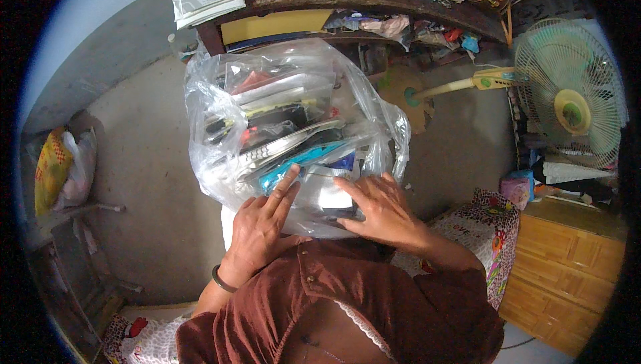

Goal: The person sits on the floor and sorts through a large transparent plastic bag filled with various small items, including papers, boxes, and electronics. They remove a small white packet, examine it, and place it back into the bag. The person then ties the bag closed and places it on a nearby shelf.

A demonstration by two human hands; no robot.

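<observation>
A large clear plastic bag (200,163) stands wide open before me, filled with flat packets in plastic sleeves. My left hand (263,218), with a bangle at the wrist, lies at the bag's near side, its fingers extended over a bright blue packet (300,161). Over the near right part of the bag is my right hand (375,206), fingers spread beside a clear packet with a white and dark blue pattern (333,183). Black, white and yellow-edged packets stand behind these. Neither hand is plainly closed on anything; the fingertips' contact with the plastic is hard to tell.
A cluttered dark wooden desk (310,1) with an open shelf runs behind the bag. At the right are a pedestal fan (571,108) and a wooden drawer cabinet (561,264). Yellow and white plastic bags (65,173) rest at the left. Leopard-print fabric (496,239) lies near my right arm.
</observation>
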